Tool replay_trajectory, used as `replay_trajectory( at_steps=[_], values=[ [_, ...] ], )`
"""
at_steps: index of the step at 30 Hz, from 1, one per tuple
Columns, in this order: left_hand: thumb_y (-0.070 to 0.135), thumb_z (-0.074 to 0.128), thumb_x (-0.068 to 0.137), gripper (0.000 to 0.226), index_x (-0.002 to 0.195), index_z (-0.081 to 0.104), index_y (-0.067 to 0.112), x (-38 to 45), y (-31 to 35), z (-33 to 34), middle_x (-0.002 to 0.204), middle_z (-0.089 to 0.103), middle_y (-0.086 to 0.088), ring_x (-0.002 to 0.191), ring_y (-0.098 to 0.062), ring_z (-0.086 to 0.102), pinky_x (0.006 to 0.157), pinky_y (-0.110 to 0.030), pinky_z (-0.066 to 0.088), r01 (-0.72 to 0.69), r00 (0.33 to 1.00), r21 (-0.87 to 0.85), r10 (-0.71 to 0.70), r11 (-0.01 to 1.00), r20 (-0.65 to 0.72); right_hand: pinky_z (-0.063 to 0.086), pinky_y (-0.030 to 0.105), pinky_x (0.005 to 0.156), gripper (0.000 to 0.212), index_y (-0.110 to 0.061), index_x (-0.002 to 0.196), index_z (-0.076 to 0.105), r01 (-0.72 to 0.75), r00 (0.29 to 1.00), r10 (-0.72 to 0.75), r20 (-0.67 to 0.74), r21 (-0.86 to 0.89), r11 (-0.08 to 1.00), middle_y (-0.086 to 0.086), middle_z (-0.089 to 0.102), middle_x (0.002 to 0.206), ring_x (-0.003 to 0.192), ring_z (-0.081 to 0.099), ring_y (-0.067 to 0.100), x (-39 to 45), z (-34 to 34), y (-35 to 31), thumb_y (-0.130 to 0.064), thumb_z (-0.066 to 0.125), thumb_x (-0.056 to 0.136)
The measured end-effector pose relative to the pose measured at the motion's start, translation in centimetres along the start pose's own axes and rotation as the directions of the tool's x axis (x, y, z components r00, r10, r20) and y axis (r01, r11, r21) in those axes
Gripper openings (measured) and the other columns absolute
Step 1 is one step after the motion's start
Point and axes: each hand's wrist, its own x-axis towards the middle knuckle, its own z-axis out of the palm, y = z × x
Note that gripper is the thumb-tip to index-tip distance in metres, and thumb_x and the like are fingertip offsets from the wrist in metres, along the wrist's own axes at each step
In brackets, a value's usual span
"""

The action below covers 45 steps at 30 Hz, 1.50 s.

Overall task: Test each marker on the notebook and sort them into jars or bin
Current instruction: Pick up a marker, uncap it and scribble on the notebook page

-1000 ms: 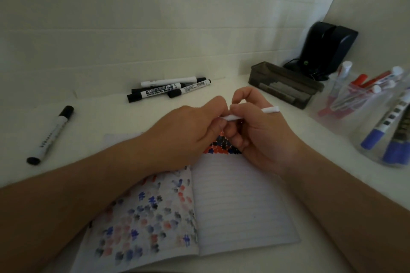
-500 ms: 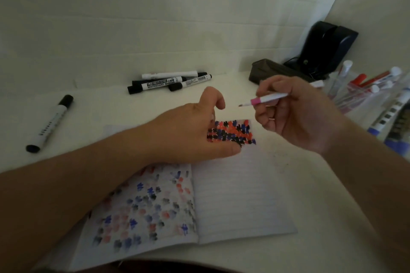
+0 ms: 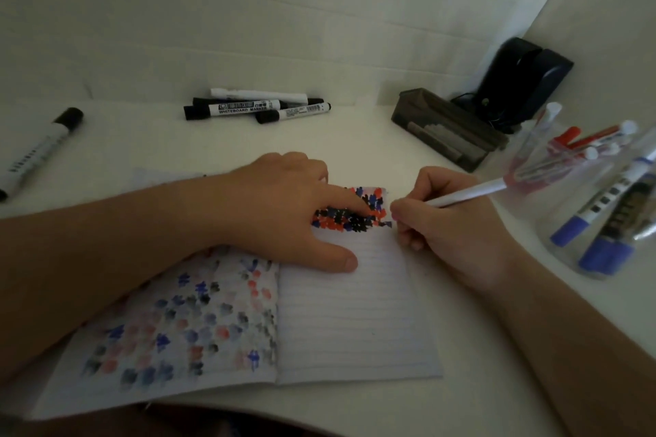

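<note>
An open lined notebook (image 3: 355, 323) lies on the white table, its pages dotted with red, blue and black test marks. My left hand (image 3: 284, 209) presses flat on the right page, fingers over the marks. My right hand (image 3: 451, 223) grips a thin white marker (image 3: 472, 193) like a pen, its tip down at the right end of the marks and hidden by my fingers. To the right stand a clear jar (image 3: 546, 167) with red markers and a clear jar (image 3: 603, 223) with blue markers. A dark bin (image 3: 443, 128) sits behind.
Several black whiteboard markers (image 3: 255, 108) lie in a pile at the back of the table. One black-capped marker (image 3: 39, 149) lies alone at the far left. A black device (image 3: 525, 78) with a cable stands in the right corner against the wall.
The cap came off the thin marker. My right hand then dropped from above the table to the page's top right. My left hand flattened onto the notebook.
</note>
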Motion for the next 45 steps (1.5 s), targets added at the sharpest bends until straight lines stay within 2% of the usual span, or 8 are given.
replay_trajectory(
  at_steps=[11,16,23,26,29,35,41,45],
  values=[
    [0.095,0.037,0.074,0.073,0.141,0.018,0.075,0.27,0.12,-0.14,0.093,0.037,0.018,0.091,-0.007,0.039,0.079,-0.032,0.032,-0.009,1.000,0.011,0.009,1.000,0.002,0.047,0.030,0.046,0.027,0.007,0.067,0.053,-0.041,0.998,0.044,0.053,-0.057,0.998,0.021,0.066,0.059,0.050,0.059,0.026,0.38,0.39,-0.41,0.003,0.072,0.086],
    [0.096,0.033,0.071,0.074,0.141,0.018,0.074,0.22,0.06,-0.11,0.095,0.036,0.020,0.094,-0.009,0.039,0.082,-0.033,0.032,-0.004,1.000,0.013,0.004,1.000,0.015,0.044,0.033,0.048,0.029,-0.004,0.062,0.053,-0.034,0.998,0.040,0.040,-0.145,0.989,0.017,0.065,0.056,0.049,0.057,0.021,0.42,0.68,-0.56,0.001,0.072,0.084],
    [0.098,0.030,0.069,0.076,0.140,0.017,0.075,0.23,-0.04,-0.05,0.094,0.034,0.022,0.091,-0.006,0.037,0.082,-0.033,0.030,-0.006,1.000,0.011,0.006,1.000,0.022,0.045,0.029,0.045,0.025,0.008,0.069,0.053,-0.033,0.998,0.037,0.044,-0.088,0.996,0.019,0.065,0.057,0.048,0.058,0.020,0.31,0.48,-0.40,0.003,0.071,0.086],
    [0.098,0.029,0.069,0.076,0.140,0.017,0.075,0.28,-0.02,-0.03,0.093,0.034,0.022,0.090,-0.006,0.035,0.082,-0.033,0.029,-0.007,1.000,0.013,0.007,1.000,0.020,0.043,0.034,0.049,0.026,0.002,0.065,0.054,-0.011,0.999,0.018,0.046,-0.146,0.989,0.021,0.062,0.058,0.049,0.056,0.022,0.24,0.72,-0.57,0.002,0.072,0.083],
    [0.098,0.029,0.069,0.076,0.140,0.017,0.075,0.30,0.00,-0.04,0.095,0.036,0.020,0.094,-0.009,0.038,0.083,-0.034,0.032,-0.005,1.000,0.018,0.004,1.000,0.027,0.042,0.037,0.051,0.026,0.003,0.065,0.050,-0.014,1.000,0.019,0.025,-0.155,0.988,0.026,0.059,0.059,0.050,0.053,0.025,0.33,0.71,-0.61,0.001,0.071,0.081],
    [0.097,0.030,0.070,0.075,0.141,0.017,0.075,0.23,0.03,-0.07,0.094,0.036,0.019,0.091,-0.008,0.038,0.082,-0.033,0.032,-0.005,1.000,0.028,0.004,1.000,0.021,0.045,0.028,0.045,0.027,0.004,0.067,0.052,-0.029,0.999,0.033,0.036,-0.108,0.994,0.020,0.064,0.058,0.048,0.057,0.019,0.41,0.59,-0.36,0.003,0.070,0.087],
    [0.097,0.031,0.070,0.074,0.140,0.017,0.076,0.15,0.19,-0.23,0.094,0.036,0.020,0.093,-0.008,0.038,0.083,-0.033,0.032,0.001,0.999,0.021,-0.002,1.000,0.039,0.043,0.038,0.052,0.026,0.007,0.068,0.052,-0.031,0.998,0.037,0.048,-0.130,0.991,0.028,0.061,0.062,0.052,0.054,0.027,0.41,0.59,-0.42,0.002,0.072,0.083],
    [0.098,0.028,0.069,0.076,0.140,0.015,0.075,0.09,0.19,-0.34,0.095,0.037,0.019,0.094,-0.008,0.039,0.086,-0.034,0.035,-0.002,0.999,0.025,0.000,1.000,0.051,0.046,0.041,0.056,0.026,0.009,0.073,0.051,-0.058,0.998,0.060,0.021,-0.081,0.995,0.024,0.065,0.063,0.054,0.058,0.028,0.68,0.45,-0.02,0.000,0.071,0.086]
  ],
)
